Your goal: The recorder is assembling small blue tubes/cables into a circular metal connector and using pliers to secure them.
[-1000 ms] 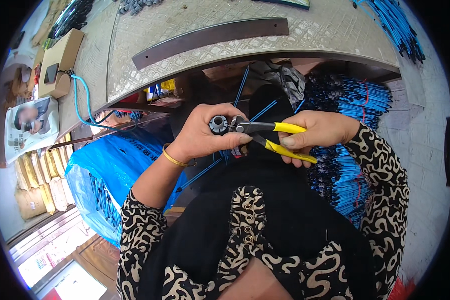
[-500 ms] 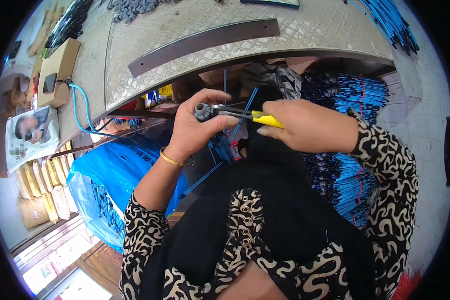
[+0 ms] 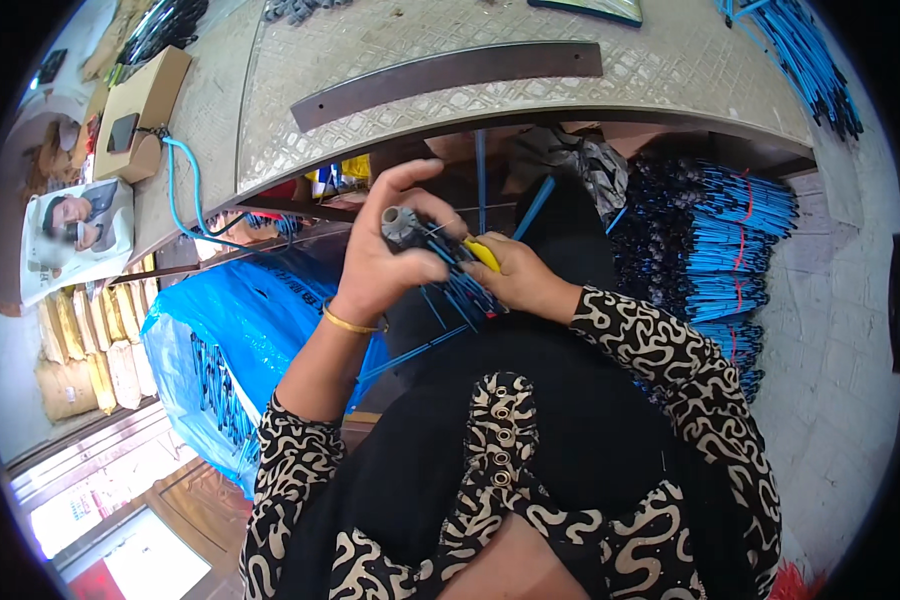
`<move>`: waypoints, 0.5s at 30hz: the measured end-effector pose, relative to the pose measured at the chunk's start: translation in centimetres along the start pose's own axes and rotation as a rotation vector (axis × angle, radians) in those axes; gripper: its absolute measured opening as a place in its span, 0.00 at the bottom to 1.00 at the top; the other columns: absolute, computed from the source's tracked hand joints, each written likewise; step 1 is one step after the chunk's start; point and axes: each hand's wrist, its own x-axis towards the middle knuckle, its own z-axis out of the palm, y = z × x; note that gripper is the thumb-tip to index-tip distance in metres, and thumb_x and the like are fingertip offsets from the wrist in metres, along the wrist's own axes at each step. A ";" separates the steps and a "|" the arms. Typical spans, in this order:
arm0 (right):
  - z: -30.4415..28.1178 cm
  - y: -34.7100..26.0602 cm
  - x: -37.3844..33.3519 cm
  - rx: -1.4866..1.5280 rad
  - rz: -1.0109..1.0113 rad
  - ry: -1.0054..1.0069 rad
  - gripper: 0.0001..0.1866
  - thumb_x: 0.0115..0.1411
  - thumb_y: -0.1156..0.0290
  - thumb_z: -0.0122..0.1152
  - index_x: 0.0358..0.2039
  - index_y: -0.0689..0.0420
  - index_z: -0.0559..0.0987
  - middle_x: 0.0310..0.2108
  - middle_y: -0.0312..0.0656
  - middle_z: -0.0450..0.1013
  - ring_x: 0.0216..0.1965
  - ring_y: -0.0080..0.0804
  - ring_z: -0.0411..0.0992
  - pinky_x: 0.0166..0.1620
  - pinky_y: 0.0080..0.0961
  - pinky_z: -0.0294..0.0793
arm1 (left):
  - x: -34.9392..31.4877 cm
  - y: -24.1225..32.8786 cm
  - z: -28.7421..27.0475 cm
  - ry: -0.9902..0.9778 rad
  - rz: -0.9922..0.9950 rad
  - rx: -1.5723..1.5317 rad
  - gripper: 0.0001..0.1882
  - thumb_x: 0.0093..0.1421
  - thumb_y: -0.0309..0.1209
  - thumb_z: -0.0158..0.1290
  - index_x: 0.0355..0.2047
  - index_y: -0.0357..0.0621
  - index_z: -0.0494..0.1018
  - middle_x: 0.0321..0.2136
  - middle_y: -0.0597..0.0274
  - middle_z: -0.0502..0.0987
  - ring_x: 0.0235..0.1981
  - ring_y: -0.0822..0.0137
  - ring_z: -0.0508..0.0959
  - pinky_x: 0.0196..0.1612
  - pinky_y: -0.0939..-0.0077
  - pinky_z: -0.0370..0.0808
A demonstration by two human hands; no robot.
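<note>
My left hand (image 3: 370, 262) holds a small grey ribbed round part (image 3: 400, 223) in its palm, with index finger and thumb curved apart around it. Just right of it, my right hand (image 3: 530, 280) is closed on a pair of pliers with yellow handles (image 3: 484, 254). The pliers' jaws are hard to make out against the dark background near the grey part; I cannot tell whether they touch it. Below the hands, thin blue rods with dark ends (image 3: 462, 290) show over my lap.
A patterned worktop (image 3: 660, 60) lies ahead, with a dark curved-looking metal strip (image 3: 450, 75) near its edge. Bundled blue rods (image 3: 735, 240) are stacked at right. A blue plastic bag (image 3: 260, 320) sits at left, below a cardboard box (image 3: 140, 95) and a blue cord (image 3: 174, 190).
My right hand has moved left and down, and the pliers have turned from nearly level to a steep slant. My left hand still holds the grey part; its fingers have opened somewhat.
</note>
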 end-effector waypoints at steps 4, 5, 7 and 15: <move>-0.6 -0.7 0.0 -0.022 0.022 -0.032 0.19 0.56 0.61 0.55 0.43 0.61 0.72 0.35 0.49 0.68 0.37 0.42 0.69 0.41 0.29 0.68 | -1.9 -0.3 -0.5 0.049 -0.120 0.119 0.23 0.44 0.26 0.61 0.40 0.38 0.66 0.30 0.58 0.73 0.35 0.69 0.73 0.42 0.74 0.70; -1.2 -1.1 -0.3 -0.003 -0.057 -0.036 0.19 0.56 0.62 0.55 0.43 0.61 0.72 0.35 0.48 0.68 0.38 0.41 0.69 0.42 0.28 0.68 | -2.1 -0.3 -0.6 0.020 -0.178 0.117 0.19 0.44 0.24 0.61 0.36 0.38 0.67 0.31 0.56 0.74 0.36 0.67 0.74 0.44 0.72 0.69; -3.1 -1.6 -0.8 0.045 -0.207 -0.041 0.18 0.56 0.62 0.54 0.43 0.61 0.72 0.37 0.46 0.67 0.39 0.38 0.69 0.44 0.27 0.67 | -1.9 -0.5 -0.7 0.065 -0.151 0.083 0.16 0.44 0.23 0.59 0.34 0.39 0.68 0.30 0.59 0.74 0.34 0.70 0.73 0.42 0.75 0.69; -9.9 -7.9 -3.7 0.009 -0.109 -0.417 0.21 0.57 0.64 0.54 0.48 0.63 0.70 0.48 0.44 0.64 0.49 0.34 0.64 0.53 0.27 0.61 | -1.5 0.1 -0.3 0.117 -0.121 0.149 0.11 0.44 0.21 0.57 0.29 0.40 0.69 0.27 0.66 0.73 0.31 0.77 0.71 0.37 0.81 0.69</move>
